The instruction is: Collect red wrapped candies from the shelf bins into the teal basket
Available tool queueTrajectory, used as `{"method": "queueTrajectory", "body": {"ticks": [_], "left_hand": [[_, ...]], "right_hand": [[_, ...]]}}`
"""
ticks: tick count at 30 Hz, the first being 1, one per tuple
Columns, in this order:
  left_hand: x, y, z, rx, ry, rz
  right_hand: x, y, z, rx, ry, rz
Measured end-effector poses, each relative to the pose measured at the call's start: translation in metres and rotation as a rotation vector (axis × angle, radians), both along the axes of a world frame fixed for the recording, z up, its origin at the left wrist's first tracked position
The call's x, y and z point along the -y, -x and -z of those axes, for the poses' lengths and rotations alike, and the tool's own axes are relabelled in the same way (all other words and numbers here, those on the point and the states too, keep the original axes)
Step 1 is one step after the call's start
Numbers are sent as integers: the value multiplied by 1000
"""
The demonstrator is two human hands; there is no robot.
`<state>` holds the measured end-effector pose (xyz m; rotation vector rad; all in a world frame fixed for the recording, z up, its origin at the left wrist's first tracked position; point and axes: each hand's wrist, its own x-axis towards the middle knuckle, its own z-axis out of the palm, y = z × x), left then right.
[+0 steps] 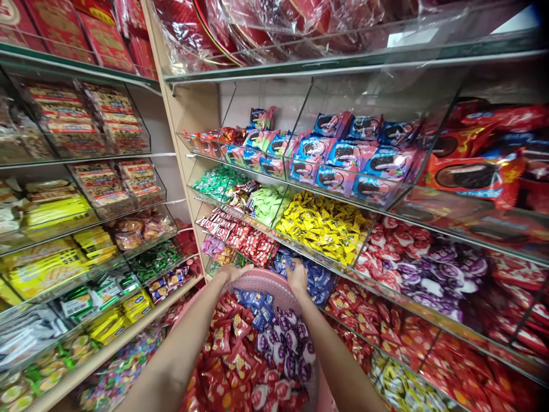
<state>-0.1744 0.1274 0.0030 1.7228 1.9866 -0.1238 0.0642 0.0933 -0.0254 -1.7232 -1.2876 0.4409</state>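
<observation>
Left hand [234, 274] at pink basket [259, 277]; right hand [297, 276] by blue sweets [320, 281]; grasps indeterminable. Glass lip [338, 266] fronts yellow sweets [321, 222], mid-frame.

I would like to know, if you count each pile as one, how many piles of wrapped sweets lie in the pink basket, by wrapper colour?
Red pile: 1
Blue pile: 1
Purple-and-white pile: 1
Red-and-white pile: 1
Total in the pink basket: 4

Glass shelves [343, 64] carry heaped wrapped sweets [321, 223].
</observation>
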Motion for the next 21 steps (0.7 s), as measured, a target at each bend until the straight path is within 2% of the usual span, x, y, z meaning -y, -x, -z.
{"method": "queueTrajectory", "body": {"ticks": [5, 10, 17, 21], "left_hand": [[-1, 0, -2, -5, 16, 17], [5, -1, -8, 4, 10, 33], [7, -3, -8, 18, 4, 17], [5, -3, -4, 27, -2, 14]], "right_hand": [[4, 3, 0, -40, -60, -13], [12, 2, -4, -184, -123, -76], [34, 5, -16, -380, -128, -197], [47, 23, -9, -375, -94, -322]]}}
